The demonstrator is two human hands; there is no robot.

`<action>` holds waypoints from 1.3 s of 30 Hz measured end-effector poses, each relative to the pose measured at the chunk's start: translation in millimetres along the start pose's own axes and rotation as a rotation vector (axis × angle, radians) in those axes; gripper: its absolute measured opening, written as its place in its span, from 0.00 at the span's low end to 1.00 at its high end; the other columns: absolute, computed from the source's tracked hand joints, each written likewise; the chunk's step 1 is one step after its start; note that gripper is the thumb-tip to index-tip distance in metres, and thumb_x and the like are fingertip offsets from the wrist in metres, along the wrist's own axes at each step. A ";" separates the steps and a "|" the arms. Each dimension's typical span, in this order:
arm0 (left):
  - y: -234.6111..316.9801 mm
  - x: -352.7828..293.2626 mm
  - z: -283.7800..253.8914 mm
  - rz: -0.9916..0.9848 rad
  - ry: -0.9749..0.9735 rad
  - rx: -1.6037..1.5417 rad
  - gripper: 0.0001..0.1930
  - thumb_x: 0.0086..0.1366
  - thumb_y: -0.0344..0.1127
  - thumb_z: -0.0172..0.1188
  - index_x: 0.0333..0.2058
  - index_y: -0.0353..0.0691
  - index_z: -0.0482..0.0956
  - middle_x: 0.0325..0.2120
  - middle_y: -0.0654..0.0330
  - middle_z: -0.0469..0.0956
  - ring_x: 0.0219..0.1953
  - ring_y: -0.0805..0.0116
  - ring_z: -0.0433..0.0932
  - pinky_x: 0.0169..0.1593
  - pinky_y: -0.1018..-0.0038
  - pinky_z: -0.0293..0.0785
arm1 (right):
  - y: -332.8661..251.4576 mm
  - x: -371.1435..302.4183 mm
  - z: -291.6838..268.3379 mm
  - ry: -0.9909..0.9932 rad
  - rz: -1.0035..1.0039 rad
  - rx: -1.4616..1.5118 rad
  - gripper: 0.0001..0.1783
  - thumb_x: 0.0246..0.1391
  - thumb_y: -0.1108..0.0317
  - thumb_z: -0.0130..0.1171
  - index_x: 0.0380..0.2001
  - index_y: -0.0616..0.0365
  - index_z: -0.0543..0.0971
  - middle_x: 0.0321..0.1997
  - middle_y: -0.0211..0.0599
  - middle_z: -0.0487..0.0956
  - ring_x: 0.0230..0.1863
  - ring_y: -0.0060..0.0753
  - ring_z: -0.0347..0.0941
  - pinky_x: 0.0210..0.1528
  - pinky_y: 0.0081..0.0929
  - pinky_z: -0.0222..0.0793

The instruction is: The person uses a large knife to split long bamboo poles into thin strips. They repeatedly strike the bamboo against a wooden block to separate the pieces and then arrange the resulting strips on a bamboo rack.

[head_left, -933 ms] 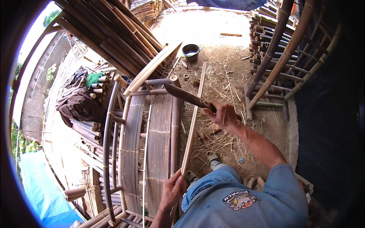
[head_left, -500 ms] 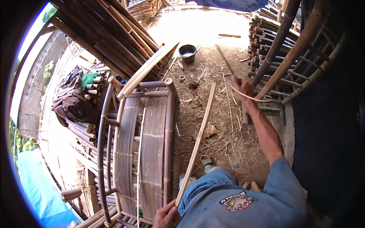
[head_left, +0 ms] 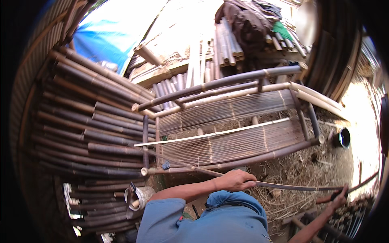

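Observation:
My left hand (head_left: 235, 181) is closed around a long bamboo strip (head_left: 287, 186), dark on the side that shows. The strip runs from the bench's left end, under my fingers, to beside my right hand. At the far right my right hand (head_left: 340, 198) grips what looks like a long knife (head_left: 362, 183), with a brown handle and a narrow dark blade pointing up and right. Whether the strip's end touches the knife or my fingers I cannot tell. Beyond my left hand stands a bamboo bench (head_left: 239, 156) with a slatted seat. A pale strip (head_left: 227, 131) lies along the seat.
Stacked dark bamboo poles (head_left: 93, 125) fill the left side. A white bucket (head_left: 139, 198) with tools stands near my left elbow. Shavings (head_left: 283, 202) cover the floor, and a black tub (head_left: 343, 138) sits at right. Cloths (head_left: 247, 28) drape over poles behind the bench.
My view has turned left, so the bench now lies across the middle. My left hand has moved farther along the strip, whose dark side now shows. My right hand still holds the knife.

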State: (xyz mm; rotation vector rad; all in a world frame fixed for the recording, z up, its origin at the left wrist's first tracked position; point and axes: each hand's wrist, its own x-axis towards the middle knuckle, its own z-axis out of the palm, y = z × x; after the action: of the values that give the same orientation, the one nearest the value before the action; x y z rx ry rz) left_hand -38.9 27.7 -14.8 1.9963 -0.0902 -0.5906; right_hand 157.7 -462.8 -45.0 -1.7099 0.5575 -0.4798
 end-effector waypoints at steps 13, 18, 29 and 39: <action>-86.6 139.7 -141.4 0.162 0.726 0.223 0.25 0.66 0.57 0.53 0.21 0.40 0.74 0.19 0.54 0.72 0.26 0.52 0.75 0.32 0.59 0.71 | -96.4 66.4 199.7 -0.219 -0.057 0.151 0.20 0.63 0.57 0.57 0.50 0.62 0.76 0.30 0.26 0.69 0.28 0.17 0.62 0.30 0.15 0.59; -113.2 145.5 -176.3 0.166 0.724 0.288 0.25 0.64 0.62 0.54 0.27 0.43 0.75 0.24 0.58 0.72 0.32 0.59 0.75 0.40 0.64 0.68 | -124.0 67.1 269.0 -0.389 -0.047 0.364 0.21 0.64 0.57 0.55 0.53 0.62 0.72 0.36 0.30 0.71 0.29 0.18 0.61 0.34 0.17 0.59; -275.1 97.0 -210.3 -0.257 0.891 0.524 0.35 0.60 0.73 0.44 0.20 0.42 0.72 0.21 0.58 0.72 0.32 0.58 0.75 0.41 0.61 0.69 | -119.8 233.3 411.9 -0.233 -0.195 -0.674 0.36 0.57 0.56 0.60 0.64 0.60 0.62 0.16 0.28 0.65 0.09 0.20 0.55 0.10 0.19 0.51; -374.7 105.0 -106.6 -0.302 0.437 0.252 0.36 0.58 0.74 0.47 0.23 0.41 0.77 0.17 0.59 0.73 0.24 0.62 0.78 0.28 0.63 0.72 | -152.6 -128.8 550.2 -1.181 -0.304 -0.541 0.27 0.67 0.59 0.48 0.66 0.54 0.61 0.22 0.29 0.71 0.17 0.19 0.69 0.18 0.18 0.68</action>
State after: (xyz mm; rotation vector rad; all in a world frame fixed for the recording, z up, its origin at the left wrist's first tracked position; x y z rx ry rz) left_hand 31.0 265.1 -333.4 2.3619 0.4284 -0.3271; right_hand 396.6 70.3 -8.4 -2.2296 -0.4844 0.5521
